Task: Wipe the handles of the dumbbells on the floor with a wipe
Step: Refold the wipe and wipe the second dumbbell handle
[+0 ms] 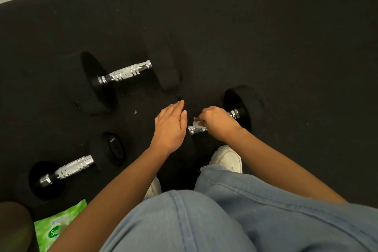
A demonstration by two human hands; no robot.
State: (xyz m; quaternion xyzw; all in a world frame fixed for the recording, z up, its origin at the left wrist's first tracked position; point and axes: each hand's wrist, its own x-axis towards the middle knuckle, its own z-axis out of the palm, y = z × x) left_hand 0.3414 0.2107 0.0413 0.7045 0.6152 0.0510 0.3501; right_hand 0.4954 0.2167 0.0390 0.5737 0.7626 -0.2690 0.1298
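Far left of both hands, a green pack of wipes (59,229) is lying on the black rubber floor (286,47). Left of the left hand, a small dumbbell (71,169) is lying with its chrome handle running from near-left to far-right. Beyond it, a large dumbbell (124,72) is lying at about the same slant. The left hand (170,127) is reaching out flat, fingers straight and together, holding nothing. It seems to be pressing on the near head of the third dumbbell (196,129), but it's black on black, so contact is hard to confirm. Just right of it, the right hand (216,121) is curling over that dumbbell's handle and gripping a white wipe (197,122) against the chrome, with a scrap poking out on the hand's left side. The handle's long axis is running from the left hand up-right to the far head (243,100), just past the right hand. Judgement: the dumbbell is looking heavy and rigid, and its round heads are likely letting it roll if pushed. The mid-handle looks ridged like the others and is probably offering grip, while the smooth collars are likely getting slick when wet. The wipe is looking thin and soft, likely damp, and bunching easily. It's best wrapping round mid-handle and sliding along the axis while the flat hand is steadying the head. Below the right hand, a white shoe (227,157) is showing.
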